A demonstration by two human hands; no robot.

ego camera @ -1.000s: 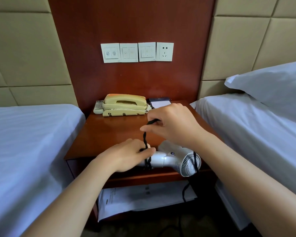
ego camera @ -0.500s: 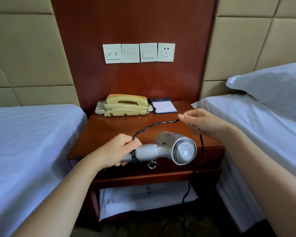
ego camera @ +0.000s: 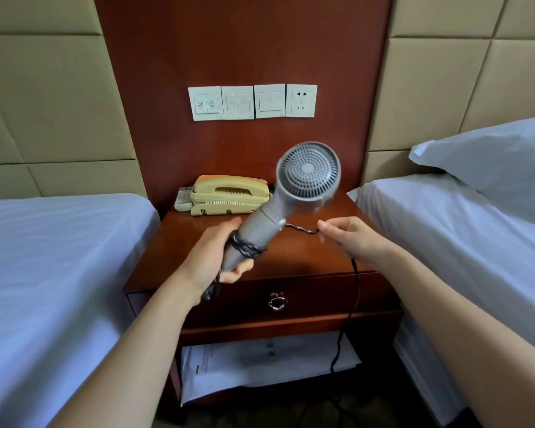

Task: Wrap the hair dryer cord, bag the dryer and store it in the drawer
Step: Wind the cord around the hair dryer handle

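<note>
My left hand (ego camera: 212, 254) grips the handle of a silver hair dryer (ego camera: 294, 193), held tilted above the wooden nightstand (ego camera: 306, 261) with its round rear grille facing me. A black twisted cord (ego camera: 247, 249) loops around the handle just above my fingers. From behind the handle the cord runs right to my right hand (ego camera: 349, 239), which pinches it. The rest of the cord hangs down past the nightstand's right front. The drawer (ego camera: 322, 296), with a metal ring pull (ego camera: 277, 302), is closed. No bag is visible.
A beige telephone (ego camera: 229, 194) and a remote (ego camera: 183, 199) sit at the back of the nightstand. White papers (ego camera: 260, 362) lie on the lower shelf. Beds flank both sides, a pillow (ego camera: 491, 156) on the right one. Switches and a socket (ego camera: 301, 101) are on the wall.
My left hand has raised the dryer from lying level to tilted up, grille facing me. My right hand has come lower and nearer the handle with the cord, which shows more loops.
</note>
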